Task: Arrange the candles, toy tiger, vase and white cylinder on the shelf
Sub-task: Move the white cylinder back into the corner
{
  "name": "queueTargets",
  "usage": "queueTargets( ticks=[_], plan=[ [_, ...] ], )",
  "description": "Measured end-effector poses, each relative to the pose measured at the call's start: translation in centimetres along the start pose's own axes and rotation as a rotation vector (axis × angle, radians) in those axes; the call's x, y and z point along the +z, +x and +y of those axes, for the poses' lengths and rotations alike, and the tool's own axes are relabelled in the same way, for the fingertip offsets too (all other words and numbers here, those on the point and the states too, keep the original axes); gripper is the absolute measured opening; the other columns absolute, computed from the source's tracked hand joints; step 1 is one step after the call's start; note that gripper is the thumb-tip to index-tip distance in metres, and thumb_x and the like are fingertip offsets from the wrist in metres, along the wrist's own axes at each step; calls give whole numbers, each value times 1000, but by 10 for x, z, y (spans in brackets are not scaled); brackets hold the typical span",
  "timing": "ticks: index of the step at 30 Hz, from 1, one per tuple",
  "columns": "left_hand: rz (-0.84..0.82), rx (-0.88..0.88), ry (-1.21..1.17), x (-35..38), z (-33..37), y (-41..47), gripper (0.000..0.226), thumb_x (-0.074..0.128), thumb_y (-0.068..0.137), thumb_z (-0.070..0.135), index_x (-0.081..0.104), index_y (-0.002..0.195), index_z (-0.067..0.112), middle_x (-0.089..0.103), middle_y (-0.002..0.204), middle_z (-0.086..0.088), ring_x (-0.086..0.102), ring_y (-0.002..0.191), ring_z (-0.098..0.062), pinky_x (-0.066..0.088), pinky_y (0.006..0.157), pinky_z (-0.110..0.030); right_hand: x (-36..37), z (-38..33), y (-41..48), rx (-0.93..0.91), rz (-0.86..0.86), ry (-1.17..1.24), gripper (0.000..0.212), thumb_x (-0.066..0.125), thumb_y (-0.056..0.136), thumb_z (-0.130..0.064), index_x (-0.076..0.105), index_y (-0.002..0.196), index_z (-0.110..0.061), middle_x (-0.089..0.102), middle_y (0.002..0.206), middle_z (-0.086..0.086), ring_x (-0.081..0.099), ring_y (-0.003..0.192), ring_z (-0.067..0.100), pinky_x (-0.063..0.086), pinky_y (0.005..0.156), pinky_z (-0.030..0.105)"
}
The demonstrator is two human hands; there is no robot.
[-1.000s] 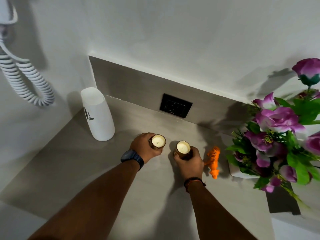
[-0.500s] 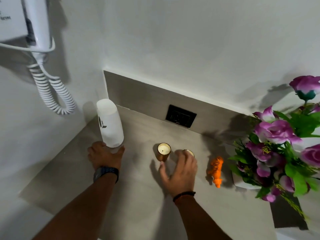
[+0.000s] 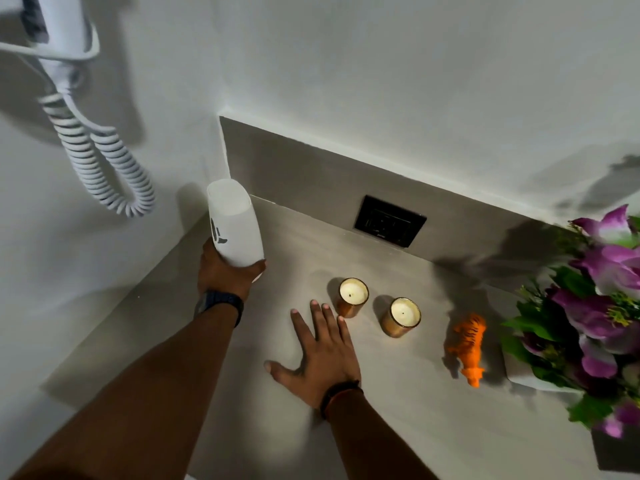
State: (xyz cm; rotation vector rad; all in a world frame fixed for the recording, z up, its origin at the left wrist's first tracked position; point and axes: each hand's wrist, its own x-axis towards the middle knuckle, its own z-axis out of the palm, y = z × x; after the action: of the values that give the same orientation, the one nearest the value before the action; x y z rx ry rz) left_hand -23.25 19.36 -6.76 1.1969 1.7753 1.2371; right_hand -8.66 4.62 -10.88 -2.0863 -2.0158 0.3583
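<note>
White cylinder [image 3: 235, 230]: upright, long axis vertical, near the shelf's [image 3: 398, 393] back-left corner; left hand [image 3: 225, 275] wrapped around its base, fingers closed on it. Right hand [image 3: 318, 355]: flat on the shelf, fingers spread, empty, fingertips just left of the two candles [image 3: 353, 294]. Toy tiger [image 3: 467, 344]: further right, beside the vase [image 3: 540, 379] at the right edge. Left hand nearer the cylinder.

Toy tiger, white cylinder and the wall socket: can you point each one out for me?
toy tiger [image 3: 468, 344]: head view, on its striped orange back.
white cylinder [image 3: 236, 230]: head view, middle of its side wall.
wall socket [image 3: 390, 221]: head view, centre of the black plate.
</note>
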Motion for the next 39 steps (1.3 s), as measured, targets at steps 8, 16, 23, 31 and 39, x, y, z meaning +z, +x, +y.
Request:
queueTargets(
  ticks=[8, 16, 23, 31, 39],
  plan=[
    [-108, 41, 15, 12, 6, 39, 91, 92, 46, 32, 47, 124, 28, 59, 124, 3, 53, 102, -15, 42, 86, -30, 2, -8, 38, -70, -3, 6, 86, 30, 76, -79, 7, 148, -37, 2, 162, 3, -7, 148, 19, -4, 120, 41],
    [-147, 57, 37, 31, 18, 96, 97, 92, 50, 28, 42, 132, 24, 54, 134, -5, 51, 119, -31, 43, 99, -51, 5, -8, 40, -70, 6, 35, 84, 30, 79, -77, 2, 148, -38, -2, 162, 1, -13, 147, 18, -4, 119, 45],
    [-147, 75, 61, 40, 19, 136, 95, 91, 52, 26, 41, 133, 22, 51, 136, -7, 49, 122, -32, 41, 101, -52, 3, -7, 43, -62, -51, 52, 86, 30, 78, -77, -5, 147, -39, -13, 161, -4, -23, 145, 14, -10, 121, 45],
    [-125, 132, 56, 47, 21, 153, 94, 91, 52, 22, 43, 133, 20, 52, 136, -6, 49, 123, -28, 41, 101, -46, 2, -7, 44, -68, -45, 35, 85, 32, 79, -75, -2, 148, -39, -12, 161, -4, -23, 145, 14, -13, 117, 46],
    [-60, 153, 145, 40, 15, 118, 128, 91, 44, 47, 21, 146, 14, 29, 151, -12, 28, 137, -30, 26, 112, -47, 3, -8, 41, -84, 48, 39, 81, 33, 82, -73, 11, 149, -34, 6, 162, 2, -9, 148, 16, -8, 118, 46]
  ],
)
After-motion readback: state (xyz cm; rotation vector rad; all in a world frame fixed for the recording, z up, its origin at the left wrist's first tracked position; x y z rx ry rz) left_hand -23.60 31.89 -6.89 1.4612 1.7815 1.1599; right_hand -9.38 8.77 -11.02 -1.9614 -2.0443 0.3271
